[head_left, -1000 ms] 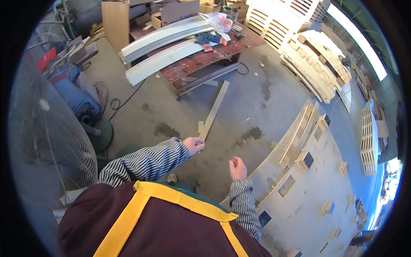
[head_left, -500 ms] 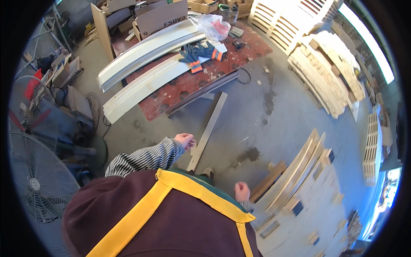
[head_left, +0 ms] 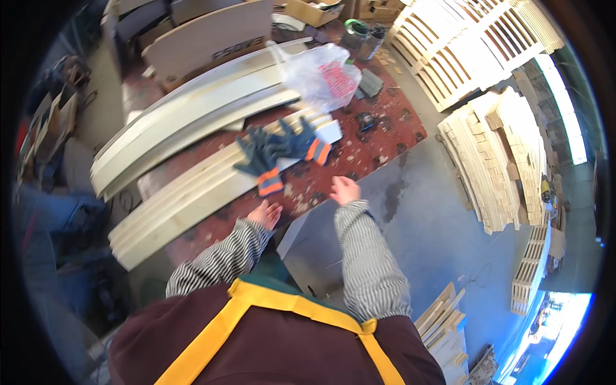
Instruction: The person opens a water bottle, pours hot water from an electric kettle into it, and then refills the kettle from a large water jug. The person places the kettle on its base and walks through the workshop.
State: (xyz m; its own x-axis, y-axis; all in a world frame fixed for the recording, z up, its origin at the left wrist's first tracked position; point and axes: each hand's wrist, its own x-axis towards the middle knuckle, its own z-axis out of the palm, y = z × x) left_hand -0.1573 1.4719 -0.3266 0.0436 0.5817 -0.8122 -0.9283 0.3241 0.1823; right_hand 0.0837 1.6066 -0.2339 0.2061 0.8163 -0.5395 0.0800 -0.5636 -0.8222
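Observation:
A pair of dark grey work gloves with orange cuffs lies on pale grooved boards; there is a left glove (head_left: 260, 157) and a right glove (head_left: 303, 141). My left hand (head_left: 265, 215) is just short of the left glove's cuff, its fingers stretched out and nothing in it. Over the near edge of the red table, my right hand (head_left: 346, 190) reaches forward below the right glove. Its fingers look loosely bent and apart, with nothing visible between them. Neither hand touches the gloves.
The worn red table (head_left: 391, 115) bears long pale boards (head_left: 186, 199), a clear plastic bag (head_left: 321, 80) and a bottle (head_left: 354, 37). A big cardboard box (head_left: 205, 45) stands behind. Stacked wood (head_left: 487, 160) and pallets (head_left: 462, 45) are to the right.
I have come closer to the table, which now fills more of the view. Both hands have moved forward toward the gloves, the right one rising from low beside my body.

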